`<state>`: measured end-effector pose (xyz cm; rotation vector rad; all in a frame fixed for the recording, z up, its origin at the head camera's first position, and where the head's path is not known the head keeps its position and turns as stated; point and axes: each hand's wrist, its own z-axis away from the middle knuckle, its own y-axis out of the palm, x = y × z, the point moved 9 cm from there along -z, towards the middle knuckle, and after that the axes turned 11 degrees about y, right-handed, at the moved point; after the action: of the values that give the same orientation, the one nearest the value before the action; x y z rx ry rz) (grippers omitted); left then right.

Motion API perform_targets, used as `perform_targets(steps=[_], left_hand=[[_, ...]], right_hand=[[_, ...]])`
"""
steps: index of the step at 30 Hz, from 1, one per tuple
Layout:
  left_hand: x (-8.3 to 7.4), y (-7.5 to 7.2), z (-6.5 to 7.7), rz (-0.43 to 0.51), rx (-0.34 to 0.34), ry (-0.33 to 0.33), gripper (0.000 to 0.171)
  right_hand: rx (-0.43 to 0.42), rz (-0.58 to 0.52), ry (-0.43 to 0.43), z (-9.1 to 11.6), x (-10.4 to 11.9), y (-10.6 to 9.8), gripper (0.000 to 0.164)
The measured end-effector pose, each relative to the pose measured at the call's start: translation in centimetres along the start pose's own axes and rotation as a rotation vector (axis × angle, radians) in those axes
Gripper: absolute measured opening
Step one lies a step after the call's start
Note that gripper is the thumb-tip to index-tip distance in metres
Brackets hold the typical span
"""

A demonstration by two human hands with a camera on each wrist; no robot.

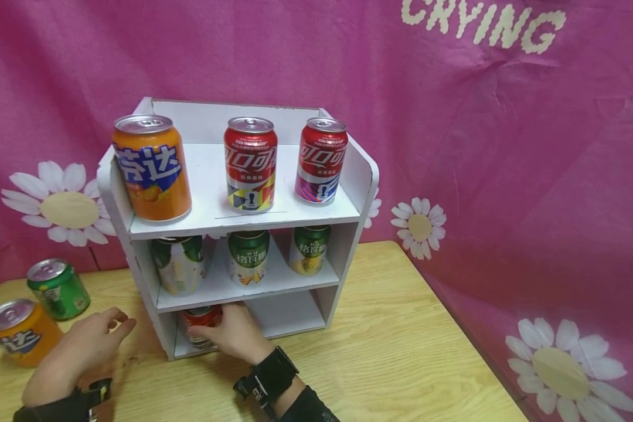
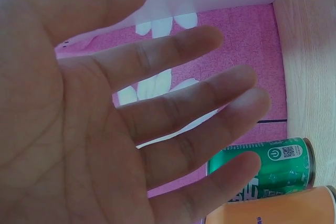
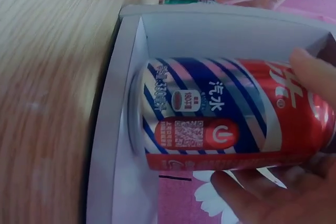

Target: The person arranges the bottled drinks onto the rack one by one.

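My right hand [image 1: 241,335] reaches into the left end of the bottom shelf and grips a red soda can [image 3: 210,114]. Thumb and fingers lie on opposite sides of its upper part. In the right wrist view the can's base is at the shelf board [image 3: 123,182], and blue and white stripes run round its lower half. My left hand [image 1: 87,343] hovers over the table left of the white rack [image 1: 160,328], fingers spread and nothing held. Close by it stand an orange soda can [image 1: 23,334] and a green soda can [image 1: 58,290].
On the top shelf stand an orange can [image 1: 153,170] and two red cans, one in the middle [image 1: 250,167] and one at right [image 1: 322,161]. The middle shelf bears three green-topped cans [image 1: 248,258]. A pink cloth [image 1: 453,146] with daisies hangs behind the wooden table [image 1: 401,351].
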<state>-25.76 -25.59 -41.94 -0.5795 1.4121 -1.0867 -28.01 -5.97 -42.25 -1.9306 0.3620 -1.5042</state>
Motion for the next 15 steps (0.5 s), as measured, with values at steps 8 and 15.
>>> perform_targets(steps=[8, 15], left_hand=[[-0.12, 0.02, 0.15, 0.014, 0.013, -0.011, 0.057], [-0.04, 0.06, 0.12, 0.019, 0.013, -0.012, 0.059]], right_hand=[[-0.049, 0.079, 0.021, 0.14, -0.14, 0.43, 0.079], [-0.005, 0.06, -0.019, -0.29, -0.47, 0.51, 0.071]])
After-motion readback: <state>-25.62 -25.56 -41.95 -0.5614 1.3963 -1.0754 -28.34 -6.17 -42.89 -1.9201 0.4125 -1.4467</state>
